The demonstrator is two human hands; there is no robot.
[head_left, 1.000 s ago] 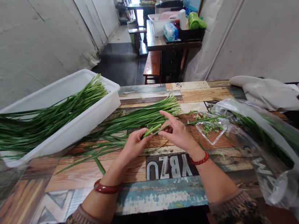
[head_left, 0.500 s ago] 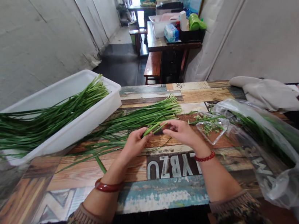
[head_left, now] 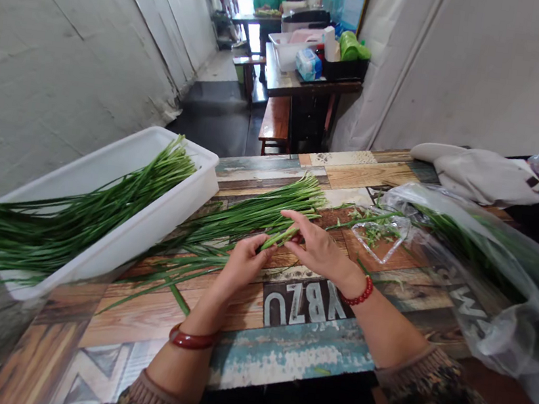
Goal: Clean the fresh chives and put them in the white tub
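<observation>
Trimming of garlic chives at a patterned table (head_left: 298, 358). We see the left hand (head_left: 241, 264) closed around the pale base of a chive stalk (head_left: 279, 236), whose green blade trails back toward us and to the left across the loose pile of chives (head_left: 248, 216) on the tabletop. The right hand (head_left: 316, 246) meets the same stalk just beyond the left, thumb and fingers pinching its tip while the forefinger stands out straight. We judge the step in hand to be the stripping or nipping of the stalk's end. The next move, as we read it, calls for a steady left-hand hold and a short pull away by the right. A white tub (head_left: 147, 226) of chives stands to the left; a clear plastic bag (head_left: 478, 276) with more lies to the right
</observation>
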